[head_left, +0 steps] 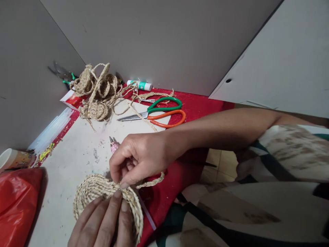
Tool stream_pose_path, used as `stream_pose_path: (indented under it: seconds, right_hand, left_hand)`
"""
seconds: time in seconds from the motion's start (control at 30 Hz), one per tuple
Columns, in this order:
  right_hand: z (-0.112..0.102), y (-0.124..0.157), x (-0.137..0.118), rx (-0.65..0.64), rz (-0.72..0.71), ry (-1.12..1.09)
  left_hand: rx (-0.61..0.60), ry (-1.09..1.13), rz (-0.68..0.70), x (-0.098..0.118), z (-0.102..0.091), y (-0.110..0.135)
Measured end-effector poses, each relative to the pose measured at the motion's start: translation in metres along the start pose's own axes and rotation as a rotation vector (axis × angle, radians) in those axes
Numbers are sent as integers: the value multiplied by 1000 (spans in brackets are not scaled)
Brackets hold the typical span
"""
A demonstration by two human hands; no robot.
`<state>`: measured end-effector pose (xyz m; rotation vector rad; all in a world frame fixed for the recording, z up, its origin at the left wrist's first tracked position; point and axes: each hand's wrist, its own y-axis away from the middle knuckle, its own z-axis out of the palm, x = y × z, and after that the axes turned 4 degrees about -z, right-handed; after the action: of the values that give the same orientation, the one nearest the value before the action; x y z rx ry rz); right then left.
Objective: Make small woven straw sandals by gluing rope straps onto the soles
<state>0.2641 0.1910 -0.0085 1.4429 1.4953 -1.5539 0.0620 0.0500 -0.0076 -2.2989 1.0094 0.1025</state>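
A round coil of braided straw rope [87, 193] lies at the near edge of the white board [84, 151]. My left hand [102, 221] rests on the coil from below, fingers pressed together against its top edge. My right hand [136, 159] reaches in from the right and pinches the braid at the coil's rim, thumb and fingers closed on it. A loose tail of the braided rope [151, 183] trails to the right from that pinch over the red cloth [177, 178].
Green-handled scissors [164, 103] and orange-handled scissors [167, 118] lie at the back, beside a tangle of straw braid and small woven pieces [96, 91]. A glue tube [140, 85], pliers [61, 73], a paper cup [12, 158], a red plastic bag [15, 202] and grey walls surround the board.
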Motion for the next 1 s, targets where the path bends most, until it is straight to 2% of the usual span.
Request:
stream_pose_path:
  seconds: [0.23,0.33,0.5,0.57,0.67,0.73,0.8,0.9,1.0]
  right_hand:
    - [0,0,-5,-89,-29,199]
    - [3,-2,-5,-33,-5,170]
    - [11,-5,-2,51,158,55]
    - [14,-4,0,93,102,115]
    - [15,-3,2,109,-90,241]
    - [14,-2,3,97,-160,250]
    - [13,-2,2,114,-124,163]
    - [10,-2,1,108,25,-29]
    - [7,-2,1,26,75,-67]
  left_hand:
    - [-30,36,29,0,0,-1]
    - [-20,78,-41,0,-1,1]
    - [6,154,-76,0,0,5]
    - [32,186,-141,3,2,5]
    - [125,236,-314,10,6,5]
    - [181,240,-354,11,7,6]
    - [152,221,-314,10,6,6]
    - [33,181,-184,4,3,8]
    - [51,117,-74,-2,3,10]
